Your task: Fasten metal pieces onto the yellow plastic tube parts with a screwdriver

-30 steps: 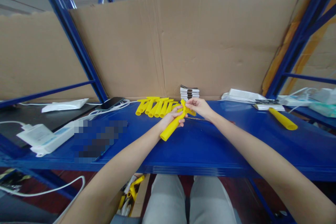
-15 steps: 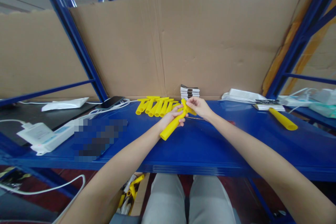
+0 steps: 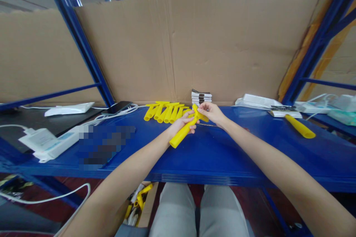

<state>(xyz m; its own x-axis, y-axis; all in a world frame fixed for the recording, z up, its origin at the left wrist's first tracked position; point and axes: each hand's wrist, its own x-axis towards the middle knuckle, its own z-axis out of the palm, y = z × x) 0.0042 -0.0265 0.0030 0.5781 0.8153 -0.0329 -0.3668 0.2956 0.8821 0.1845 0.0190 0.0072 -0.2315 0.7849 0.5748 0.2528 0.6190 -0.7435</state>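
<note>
In the head view, my left hand [image 3: 182,123] is wrapped round a yellow T-shaped tube [image 3: 179,138], whose hollow end slants down toward me. My right hand [image 3: 210,111] pinches at its far end, by the crosspiece. Whether those fingertips also hold something small is hidden. Just left of my hands, several similar yellow T-shaped pieces [image 3: 164,114] lie side by side on the blue shelf top [image 3: 205,159]. A thin metal rod [image 3: 208,124] runs beneath my right wrist, partly covered.
Behind my hands a small stack of white-and-dark bundles [image 3: 201,97] leans near the cardboard wall [image 3: 222,44]. One yellow tube [image 3: 300,126] lies far right. A white power strip [image 3: 61,144] and phone [image 3: 119,107] are left. Below, a carton [image 3: 148,211] holds more yellow pieces.
Both hands stay at the yellow T-shaped tube, almost unmoved. Only a very slight shift of the camera view shows.
</note>
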